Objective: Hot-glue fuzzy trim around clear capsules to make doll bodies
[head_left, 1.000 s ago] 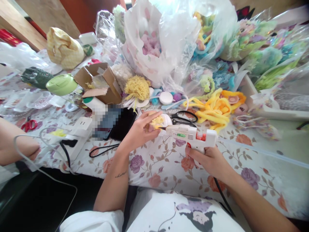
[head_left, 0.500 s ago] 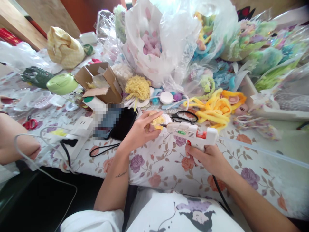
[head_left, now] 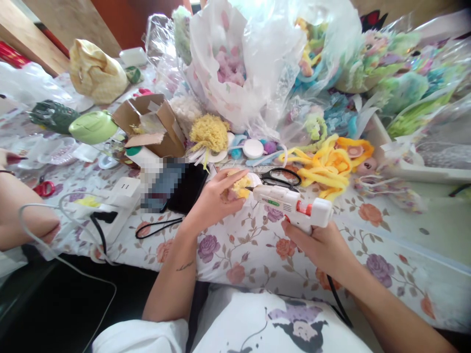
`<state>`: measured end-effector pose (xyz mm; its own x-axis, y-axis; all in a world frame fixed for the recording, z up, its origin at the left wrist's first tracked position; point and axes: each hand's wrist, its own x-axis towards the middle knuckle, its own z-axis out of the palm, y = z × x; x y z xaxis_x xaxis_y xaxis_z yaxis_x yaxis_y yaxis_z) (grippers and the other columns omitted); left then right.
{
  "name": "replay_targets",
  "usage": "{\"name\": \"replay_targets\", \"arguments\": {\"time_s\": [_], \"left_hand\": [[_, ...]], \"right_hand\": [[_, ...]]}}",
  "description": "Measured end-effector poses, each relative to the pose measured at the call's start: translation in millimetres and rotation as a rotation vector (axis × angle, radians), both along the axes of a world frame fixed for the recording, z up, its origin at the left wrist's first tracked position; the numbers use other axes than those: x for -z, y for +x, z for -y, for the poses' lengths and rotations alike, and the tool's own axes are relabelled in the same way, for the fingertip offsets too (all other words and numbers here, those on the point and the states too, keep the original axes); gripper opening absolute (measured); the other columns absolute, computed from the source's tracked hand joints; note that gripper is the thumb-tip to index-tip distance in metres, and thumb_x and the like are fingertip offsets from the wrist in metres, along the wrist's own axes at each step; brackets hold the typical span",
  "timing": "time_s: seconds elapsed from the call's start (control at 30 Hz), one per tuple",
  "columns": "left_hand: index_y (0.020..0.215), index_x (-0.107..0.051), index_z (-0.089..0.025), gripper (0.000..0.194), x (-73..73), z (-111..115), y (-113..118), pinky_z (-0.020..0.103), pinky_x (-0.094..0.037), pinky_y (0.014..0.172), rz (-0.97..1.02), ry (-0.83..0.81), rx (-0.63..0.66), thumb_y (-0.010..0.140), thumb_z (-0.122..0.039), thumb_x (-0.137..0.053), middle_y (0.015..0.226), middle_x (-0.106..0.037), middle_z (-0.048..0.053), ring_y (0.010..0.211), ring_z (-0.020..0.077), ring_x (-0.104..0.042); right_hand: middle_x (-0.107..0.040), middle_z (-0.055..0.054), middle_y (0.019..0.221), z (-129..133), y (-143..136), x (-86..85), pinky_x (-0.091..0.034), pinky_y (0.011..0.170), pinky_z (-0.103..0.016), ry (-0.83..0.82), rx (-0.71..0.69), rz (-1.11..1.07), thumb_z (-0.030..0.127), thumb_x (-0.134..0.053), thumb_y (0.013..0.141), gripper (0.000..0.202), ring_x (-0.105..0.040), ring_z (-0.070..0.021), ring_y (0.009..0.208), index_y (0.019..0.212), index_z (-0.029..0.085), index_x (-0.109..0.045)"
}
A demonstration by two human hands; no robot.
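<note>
The small fuzzy yellow piece (head_left: 241,185) sits near the middle of the view, just over the flowered cloth (head_left: 257,267); call it the hub of the clock. The left hand (head_left: 218,197) reaches it from 8 o'clock, fingers and thumb curled in and pinching it, with little gap left between them. The right hand (head_left: 322,242), at 4 o'clock, is wrapped around the grip of a white glue gun (head_left: 275,198), a digit up by the red trigger. The gun lies between 3 and 4 o'clock, its dark nozzle pointing back at the piece; whether it touches, I cannot tell.

The work looks partway through: yellow fuzz already shows on the piece, beside a white part at 2 o'clock. Whether fresh glue is laid, and how much remains, stays hidden by the fingers. Black scissors (head_left: 268,177) rest near 3 o'clock, untouched, with loose yellow strips (head_left: 327,169) beyond them, held by neither hand
</note>
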<state>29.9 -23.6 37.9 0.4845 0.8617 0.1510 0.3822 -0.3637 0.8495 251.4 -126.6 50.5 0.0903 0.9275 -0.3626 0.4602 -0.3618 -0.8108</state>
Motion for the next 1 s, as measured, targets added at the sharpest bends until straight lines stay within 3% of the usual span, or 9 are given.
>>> {"name": "replay_targets", "arguments": {"time_s": [0.1,0.2,0.3,0.4,0.73,1.0], "left_hand": [[0.132,-0.056,-0.026,0.06,0.1,0,0,0.021,-0.051,0.066,-0.011,0.025,0.007,0.075,-0.01,-0.062,0.134,-0.049,0.007,0.069,0.0055,-0.052],[0.132,-0.056,-0.025,0.059,-0.8,1,-1,0.024,-0.054,0.072,-0.035,0.038,0.008,0.076,-0.012,-0.062,0.135,-0.049,0.008,0.088,0.0133,-0.06],[0.132,-0.056,-0.024,0.058,-1.7,1,-1,0.03,-0.054,0.086,-0.056,0.06,0.015,0.076,-0.012,-0.062,0.136,-0.049,0.008,0.111,0.0217,-0.056],[0.132,-0.056,-0.023,0.057,-1.7,2,-1,0.034,-0.052,0.094,-0.069,0.079,0.017,0.076,-0.011,-0.062,0.135,-0.05,0.008,0.121,0.0249,-0.051],[0.132,-0.057,-0.024,0.057,-2.0,2,-1,0.038,-0.05,0.098,-0.077,0.09,0.021,0.076,-0.011,-0.062,0.137,-0.05,0.008,0.124,0.0266,-0.05],[0.132,-0.056,-0.027,0.058,-0.9,1,-1,0.028,-0.056,0.077,-0.055,0.046,0.009,0.076,-0.013,-0.061,0.138,-0.048,0.006,0.108,0.021,-0.058]], "right_hand": [[-0.062,0.0,0.056,3,3,4.7,-0.045,0.047,-0.023,0.033,-0.051,0.015,0.038,-0.056,0.082,0.024,-0.059,-0.0148,0.052,0.067,0.019,-0.06],[-0.06,0.0,0.054,3,3,3.4,-0.044,0.046,-0.022,-0.005,-0.053,0.022,0.037,-0.056,0.081,0.027,-0.058,-0.0141,0.049,0.061,0.019,-0.058],[-0.058,0.0,0.05,1,1,-0.9,-0.043,0.044,-0.022,-0.062,-0.018,0.036,0.037,-0.056,0.08,0.029,-0.055,-0.0132,0.046,0.057,0.019,-0.056],[-0.06,0.0,0.053,1,-1,-3.1,-0.044,0.046,-0.022,-0.054,-0.004,0.034,0.036,-0.056,0.079,0.028,-0.057,-0.0139,0.049,0.058,0.019,-0.057],[-0.058,0.002,0.053,10,-8,-18.8,-0.038,0.049,-0.023,-0.094,0.082,0.036,0.032,-0.057,0.082,0.031,-0.053,-0.0117,0.049,0.054,0.019,-0.055],[-0.059,0.003,0.052,7,-11,-18.4,-0.037,0.05,-0.024,-0.122,0.149,-0.005,0.032,-0.058,0.079,0.027,-0.052,-0.012,0.049,0.056,0.019,-0.057]]}}
